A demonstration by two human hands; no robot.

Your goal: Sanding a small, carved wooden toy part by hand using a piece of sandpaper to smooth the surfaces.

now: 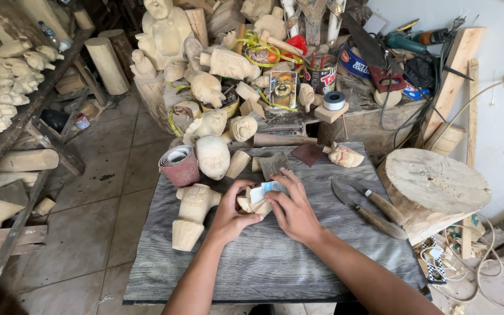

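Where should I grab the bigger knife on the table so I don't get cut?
Grip the bigger knife by its brown wooden handle, the end nearer the person, coming from above on the stump side. Its pointed blade faces away up the grey board, so fingers stay off the edge.

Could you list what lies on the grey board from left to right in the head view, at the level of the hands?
Carved wooden figure → left hand → small carving → right hand → two knives → round wood block.
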